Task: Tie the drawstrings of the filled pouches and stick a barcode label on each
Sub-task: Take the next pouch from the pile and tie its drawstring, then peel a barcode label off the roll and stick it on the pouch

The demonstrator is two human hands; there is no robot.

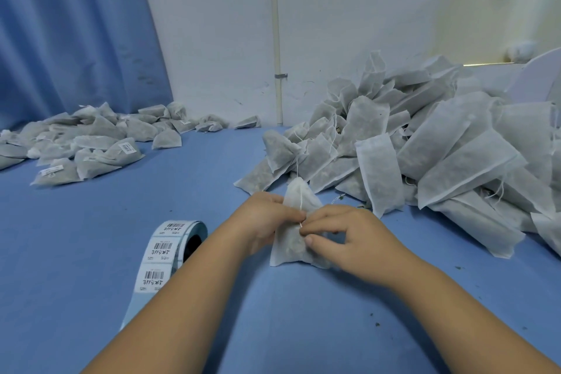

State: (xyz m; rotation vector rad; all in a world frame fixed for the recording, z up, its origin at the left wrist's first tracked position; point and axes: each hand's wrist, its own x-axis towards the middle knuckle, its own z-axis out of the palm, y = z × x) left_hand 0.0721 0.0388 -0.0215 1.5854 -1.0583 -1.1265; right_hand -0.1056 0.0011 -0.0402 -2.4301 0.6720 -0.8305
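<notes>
My grip is clamped on one filled pouch (290,247): my left hand (267,217) holds its gathered neck and my right hand (344,237) pinches the drawstring (301,202). The pouch stands on the blue worktop (91,237), between the label roll (170,249) and a heap of pouches (440,155).

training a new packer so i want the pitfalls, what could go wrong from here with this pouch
1. The right hand pinches the thin drawstring while the left hand holds the pouch; a hard tug might snap it or tear the fabric.
2. The untied pile lies close behind, so its loose strings could snag.
3. The label roll trails its strip by the left forearm, which could drag it.
</notes>
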